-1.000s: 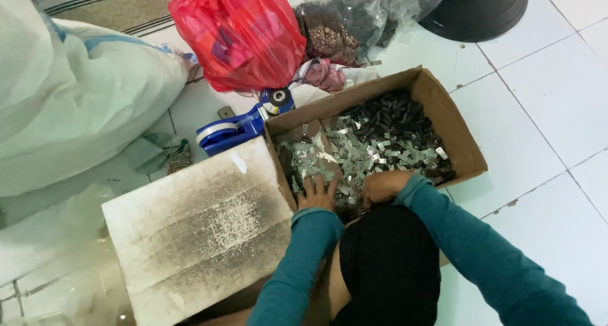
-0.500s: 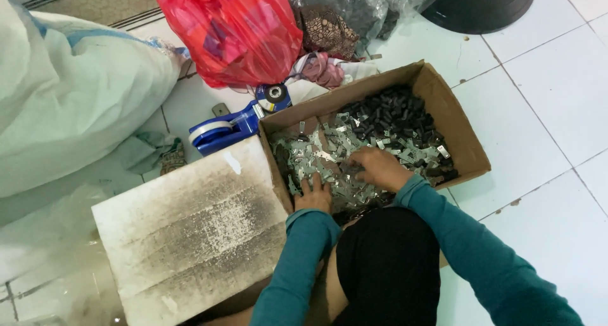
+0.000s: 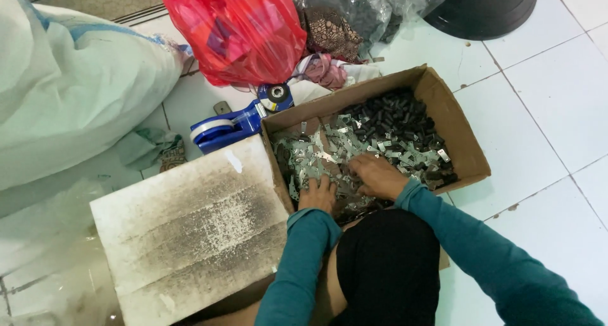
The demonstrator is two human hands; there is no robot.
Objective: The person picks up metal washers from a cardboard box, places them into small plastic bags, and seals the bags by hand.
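An open cardboard box (image 3: 465,145) sits on the tiled floor in front of me. It holds several flat silver metal pieces (image 3: 316,155) on its left and a heap of small black parts (image 3: 396,120) on its right. My left hand (image 3: 318,194) rests palm down on the metal pieces at the box's near left. Just right of it, my right hand (image 3: 377,174) lies on the same pile with its fingers curled into the pieces. Both arms wear teal sleeves. Whether either hand grips a piece is hidden.
A dirty white board (image 3: 190,231) lies left of the box. Behind it are a blue tape dispenser (image 3: 231,123), a red plastic bag (image 3: 237,31), a clear bag of dark stuff (image 3: 354,15) and a black round object (image 3: 484,6). A large white sack (image 3: 69,79) fills the left.
My right hand has moved from the box's near edge forward and left into the metal pieces. My left hand has stayed at the near left of the pile.
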